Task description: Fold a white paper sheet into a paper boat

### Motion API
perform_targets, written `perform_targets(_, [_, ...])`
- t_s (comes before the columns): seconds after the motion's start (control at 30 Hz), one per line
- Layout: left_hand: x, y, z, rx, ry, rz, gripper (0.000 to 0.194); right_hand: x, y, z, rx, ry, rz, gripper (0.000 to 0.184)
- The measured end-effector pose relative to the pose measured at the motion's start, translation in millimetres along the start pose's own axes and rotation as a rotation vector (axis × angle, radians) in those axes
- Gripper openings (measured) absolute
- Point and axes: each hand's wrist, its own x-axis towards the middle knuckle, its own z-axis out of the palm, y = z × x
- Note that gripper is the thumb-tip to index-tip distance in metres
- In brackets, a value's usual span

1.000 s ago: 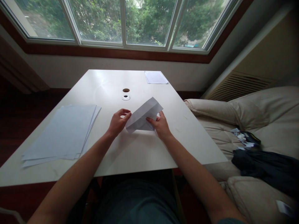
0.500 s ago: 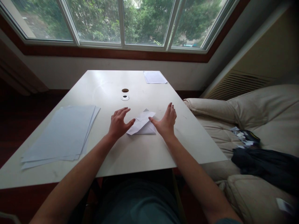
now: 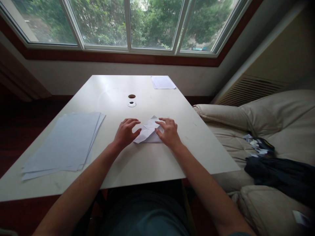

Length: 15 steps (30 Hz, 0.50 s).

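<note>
White folded paper is lying between the spread left hand and right hand, neither pinching; light contact is risking its flaps springing open.

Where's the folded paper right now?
In the head view, the folded paper lies on the white table between the left hand and right hand, below the table's round hole.

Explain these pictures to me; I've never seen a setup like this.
There's no machine here. These are a person's own bare arms, seen from a camera worn on their head, which looks forward and down. All three pictures come from that one camera. The left hand and right hand rest on a folded sheet of white paper, which lies on a white table. Neither hand lifts it. A stack of paper sheets lies to the left, and a smaller pile of paper sits at the far end.
</note>
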Motion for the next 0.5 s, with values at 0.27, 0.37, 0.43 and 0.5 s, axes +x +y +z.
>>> perform_targets(0.27, [-3.5,-9.7,17.1,-0.115,-0.301,0.170,0.022,-1.8,-2.3,3.0,-0.019,-0.257,-0.034,0.026])
perform_targets(0.37, [-4.0,-7.6,17.5,-0.050,-0.275,0.188,0.024,-1.8,-3.1,1.3,-0.017,-0.257,-0.032,0.026])
perform_targets(0.43, [-4.4,-1.8,14.9,0.020,-0.246,0.204,0.026,-1.7,-3.7,0.5,-0.008,-0.251,-0.028,0.026])
perform_targets(0.5, [-4.9,6.9,11.4,0.077,-0.268,0.234,0.028,-1.5,-4.0,0.3,0.003,-0.245,-0.020,0.024])
